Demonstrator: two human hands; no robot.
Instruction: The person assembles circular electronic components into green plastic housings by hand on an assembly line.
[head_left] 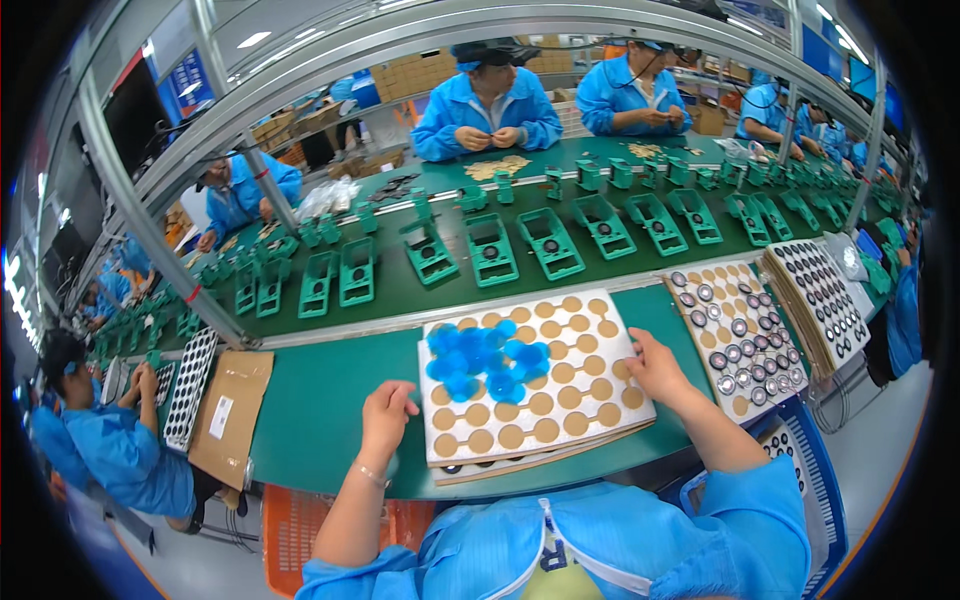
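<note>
Head view: one white tray with round tan holes lies on the near edge of the green bench, its long axis running left to right, right end tilted slightly far. A cluster of about a dozen blue discs sits on its far-left part. Left hand rests at the tray's left edge, fingers curled loosely, gripping nothing visible. Right hand lies on the tray's right edge, fingers bent onto it. Two more trays of parts sit right.
</note>
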